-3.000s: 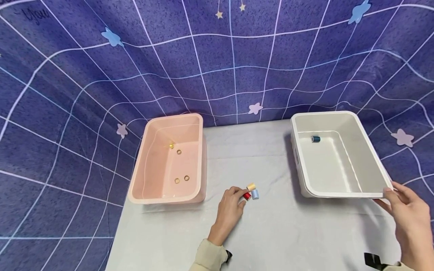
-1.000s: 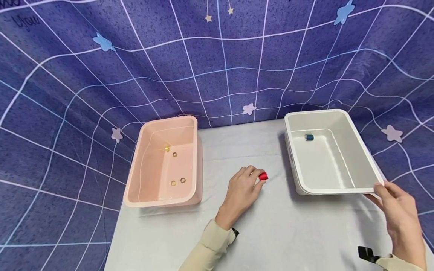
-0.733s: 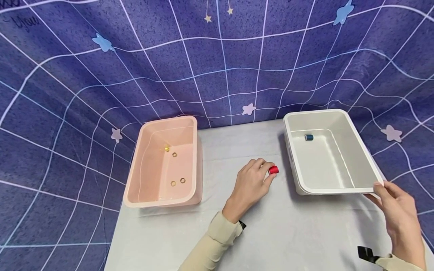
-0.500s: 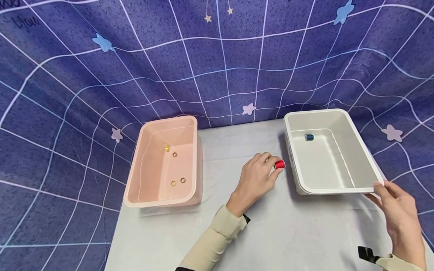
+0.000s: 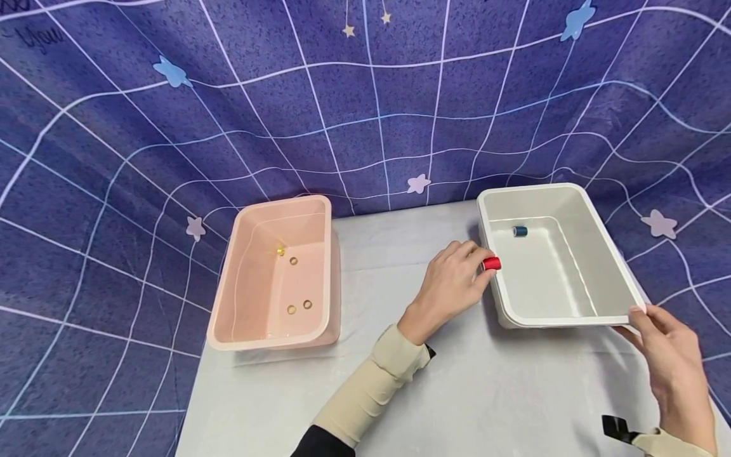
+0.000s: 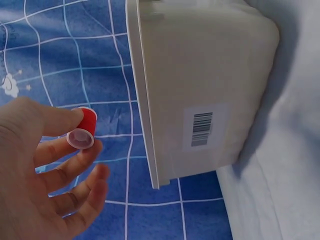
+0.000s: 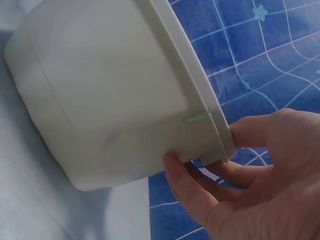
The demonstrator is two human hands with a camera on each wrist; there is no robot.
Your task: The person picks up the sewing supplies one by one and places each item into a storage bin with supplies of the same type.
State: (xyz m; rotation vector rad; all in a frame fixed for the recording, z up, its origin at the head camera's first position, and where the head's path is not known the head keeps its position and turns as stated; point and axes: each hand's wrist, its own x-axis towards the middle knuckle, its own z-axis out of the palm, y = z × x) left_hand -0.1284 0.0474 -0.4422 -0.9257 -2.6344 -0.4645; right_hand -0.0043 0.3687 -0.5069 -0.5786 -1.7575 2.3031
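My left hand pinches a red spool of thread between thumb and fingers, at the left rim of the white bin. In the left wrist view the spool is tilted, its hollow end facing the camera, apart from the bin's outer wall. A dark blue thread spool lies on the bin's floor. My right hand grips the bin's near right corner, thumb on the rim and fingers underneath, also seen in the right wrist view, where the hand holds the rim.
A pink bin stands at left, with several small ring-shaped pieces and a yellow piece inside. White cloth covers the table. A blue curtain with grid lines and stars hangs behind and at the sides.
My left hand has picked up the red spool and carried it rightward to the white bin's rim. The yellow and light blue spools beside it are out of sight now. The right hand keeps its grip.
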